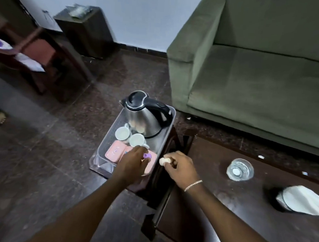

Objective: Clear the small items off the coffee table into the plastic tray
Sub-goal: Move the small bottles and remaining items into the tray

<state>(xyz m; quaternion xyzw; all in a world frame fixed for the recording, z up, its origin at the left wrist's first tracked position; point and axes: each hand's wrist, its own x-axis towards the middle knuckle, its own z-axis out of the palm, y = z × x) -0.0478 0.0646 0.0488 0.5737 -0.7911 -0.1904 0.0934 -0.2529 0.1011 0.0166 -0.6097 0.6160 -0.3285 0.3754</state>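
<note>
The plastic tray (104, 147) sits on a small dark stand to the left of the coffee-table worktop (243, 210), its long axis running away from the person toward the sofa (260, 71). It is clear, thin-walled and rectangular with rounded corners. At its far end stands a brushed-steel kettle (143, 120) with a black lid and handle; nearer are two white cups (130, 137), glossy and round, and nearest a flat pink case (114, 151) with soft corners.

The left hand (131, 164) hovers over the near end of the tray, above the pink case, its fingers closed around a small purple item (147, 155) that looks like smooth plastic; most of it is hidden. Just to the right, the right hand (182, 167) is above the tray's right wall, at the gap between stand and worktop, pinching a small pale, rounded item (164, 161) at its fingertips. So the tray lies directly below the left hand and just left of the right hand; I judge the left hand can simply let go, while the right hand needs a short move leftward over the wall.

Further right on the dark, glossy wooden worktop, well apart from both hands, stand a clear glass tumbler (240, 169) and a white crumpled paper or cloth piece (303, 199) on something black.
</note>
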